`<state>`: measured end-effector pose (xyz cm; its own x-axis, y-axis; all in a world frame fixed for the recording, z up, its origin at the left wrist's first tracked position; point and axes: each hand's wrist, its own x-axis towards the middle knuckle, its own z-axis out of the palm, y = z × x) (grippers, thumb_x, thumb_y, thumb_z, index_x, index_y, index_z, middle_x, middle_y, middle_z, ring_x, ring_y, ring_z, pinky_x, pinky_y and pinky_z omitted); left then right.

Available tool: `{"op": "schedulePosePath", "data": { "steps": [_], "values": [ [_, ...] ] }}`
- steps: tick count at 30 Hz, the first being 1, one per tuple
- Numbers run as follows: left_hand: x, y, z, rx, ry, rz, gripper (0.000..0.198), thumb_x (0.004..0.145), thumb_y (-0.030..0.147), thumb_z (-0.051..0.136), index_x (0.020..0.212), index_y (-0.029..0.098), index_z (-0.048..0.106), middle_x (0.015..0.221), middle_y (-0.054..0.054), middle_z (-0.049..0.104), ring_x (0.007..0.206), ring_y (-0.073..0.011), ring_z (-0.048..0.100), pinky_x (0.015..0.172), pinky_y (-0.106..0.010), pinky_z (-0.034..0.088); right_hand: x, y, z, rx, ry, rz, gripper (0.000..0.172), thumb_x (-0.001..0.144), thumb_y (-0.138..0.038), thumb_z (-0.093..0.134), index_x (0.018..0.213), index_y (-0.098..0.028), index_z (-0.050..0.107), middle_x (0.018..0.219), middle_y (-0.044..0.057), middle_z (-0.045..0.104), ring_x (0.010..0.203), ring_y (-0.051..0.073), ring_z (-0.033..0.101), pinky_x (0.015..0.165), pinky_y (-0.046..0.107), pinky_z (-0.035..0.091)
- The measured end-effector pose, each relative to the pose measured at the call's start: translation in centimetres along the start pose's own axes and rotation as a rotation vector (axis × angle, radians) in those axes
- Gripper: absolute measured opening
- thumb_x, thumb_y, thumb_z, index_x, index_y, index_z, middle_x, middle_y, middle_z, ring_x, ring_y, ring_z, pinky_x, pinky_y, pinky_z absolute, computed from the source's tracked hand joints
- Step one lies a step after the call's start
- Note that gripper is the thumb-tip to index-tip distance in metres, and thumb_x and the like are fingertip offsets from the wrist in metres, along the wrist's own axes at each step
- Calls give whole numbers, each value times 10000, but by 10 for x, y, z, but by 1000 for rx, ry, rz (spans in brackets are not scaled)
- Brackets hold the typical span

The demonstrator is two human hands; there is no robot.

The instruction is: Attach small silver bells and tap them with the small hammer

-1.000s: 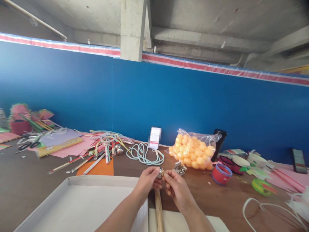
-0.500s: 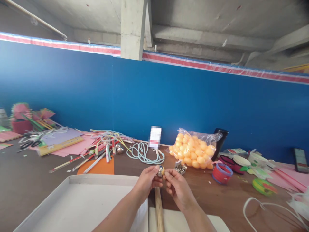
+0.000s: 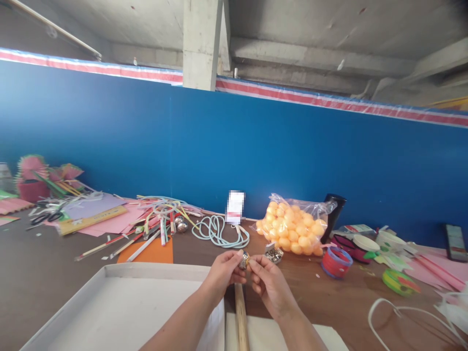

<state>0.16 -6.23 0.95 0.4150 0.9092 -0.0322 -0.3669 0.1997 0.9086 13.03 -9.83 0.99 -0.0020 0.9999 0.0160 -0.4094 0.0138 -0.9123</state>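
A small ball (image 3: 244,260), mostly covered in shiny silver pieces with a little orange showing, is held in front of me. My left hand (image 3: 224,274) is closed round its left side, with thumb and fingers gripping it. The fingertips of my right hand (image 3: 266,279) are pinched together against the ball's right side; anything between them is too small to make out. Just behind the right hand sits an open small box (image 3: 274,254) of shiny metal bits. A wooden stick (image 3: 240,314) lies below both hands.
Behind the hands are a clear bag of orange balls (image 3: 292,229), a light-blue cord coil (image 3: 219,233) and silver-covered balls (image 3: 180,224). A white tray (image 3: 157,269) stands front left. Tape rolls (image 3: 336,263) lie right; scissors (image 3: 51,215), paper and straws lie left.
The ball has turned a little between my fingers, and less of its orange surface faces me. Both hands stay in nearly the same place.
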Motion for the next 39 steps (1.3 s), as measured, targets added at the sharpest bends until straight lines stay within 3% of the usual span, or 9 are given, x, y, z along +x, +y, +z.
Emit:
{"op": "schedulePosePath", "data": {
  "steps": [20, 39],
  "values": [
    [0, -1, -1, 40, -20, 21, 383, 697, 473, 605, 825, 112, 590, 693, -54, 599, 554, -99, 543, 557, -251, 486, 0, 0, -1, 38, -18, -20, 166, 726, -290, 666, 701, -143, 593, 620, -21, 495, 472, 40, 335, 377, 139, 277],
    [-1, -2, -3, 56, -26, 40, 376, 713, 456, 594, 853, 106, 603, 707, -67, 618, 570, -104, 561, 575, -249, 484, 0, 1, -3, 49, -35, -7, 162, 726, -277, 672, 715, -142, 583, 621, -30, 507, 473, 33, 372, 398, 136, 362]
  ]
}}
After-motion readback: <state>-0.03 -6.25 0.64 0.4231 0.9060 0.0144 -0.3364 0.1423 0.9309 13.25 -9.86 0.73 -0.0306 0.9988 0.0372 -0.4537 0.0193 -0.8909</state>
